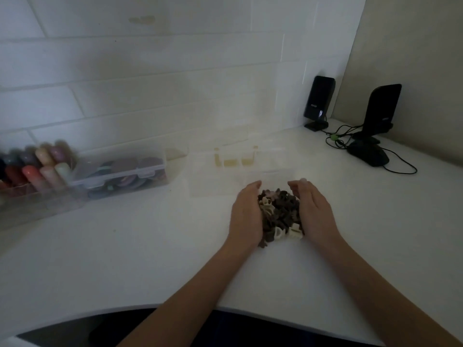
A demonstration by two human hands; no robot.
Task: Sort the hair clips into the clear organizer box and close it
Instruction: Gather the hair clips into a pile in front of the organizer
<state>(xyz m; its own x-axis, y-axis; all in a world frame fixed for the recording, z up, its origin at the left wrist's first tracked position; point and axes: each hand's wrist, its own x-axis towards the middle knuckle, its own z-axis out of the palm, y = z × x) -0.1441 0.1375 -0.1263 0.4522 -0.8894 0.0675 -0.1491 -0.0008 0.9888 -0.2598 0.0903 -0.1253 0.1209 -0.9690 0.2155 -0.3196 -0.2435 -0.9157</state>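
Clips [279, 216], brown, cream and a pink one, lie heaped on the white worktop [125, 246], long axis of the heap running from six to twelve o'clock. The left hand [246, 216] and right hand [314, 214] cup its flanks at nine and three o'clock, palms inward, fingers loosely curved, a corralling grip rather than a closed one, probably to gather strays. The clear organizer box [225, 171] sits open just beyond, at twelve o'clock, compartments seemingly empty.
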